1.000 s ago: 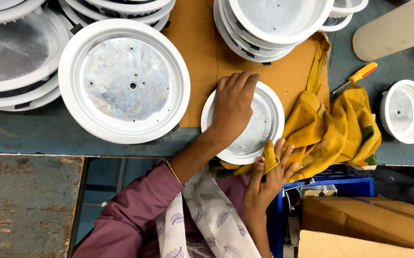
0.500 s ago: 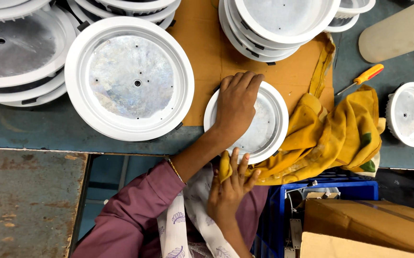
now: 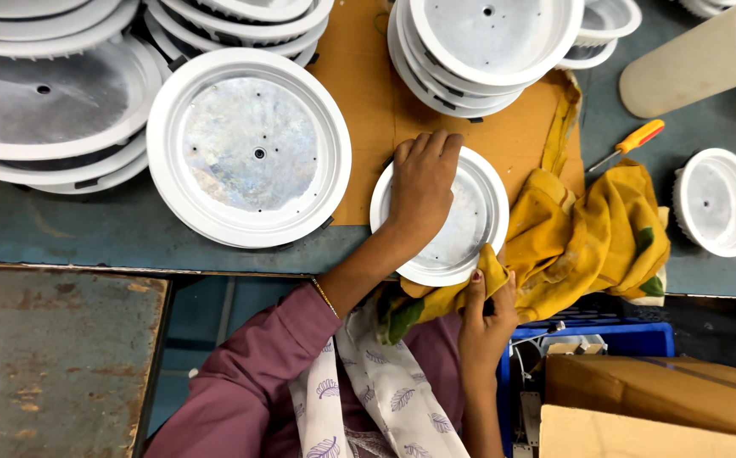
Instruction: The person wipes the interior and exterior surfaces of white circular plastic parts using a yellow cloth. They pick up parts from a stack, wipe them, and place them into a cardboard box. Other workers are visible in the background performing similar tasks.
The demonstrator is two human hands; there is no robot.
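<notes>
2 hands on 1 small round white dish (image 3: 461, 229), which lies flat at the near edge of the workbench (image 3: 45, 229), partly on a cardboard sheet (image 3: 368, 110). Left hand (image 3: 423, 187) is spread flat over the dish, fingers reaching its far rim; looks like a press to stop it sliding or turning. Right hand (image 3: 485, 309) pinches a fold of yellow cloth (image 3: 588, 229) against the near rim, fingers closed on the fabric, placed as if for wiping the edge. Rest of the cloth is bunched just right of the dish.

Outward: 1 larger white dish (image 3: 249, 148) sits alone to the left, metal face up. Stacks of similar dishes (image 3: 486, 42) line the far side. Orange-handled screwdriver (image 3: 631, 144) lies beside the cloth; another small dish (image 3: 716, 202) further right. Blue crate (image 3: 605, 339) and cardboard box (image 3: 656, 399) sit below the bench edge.
</notes>
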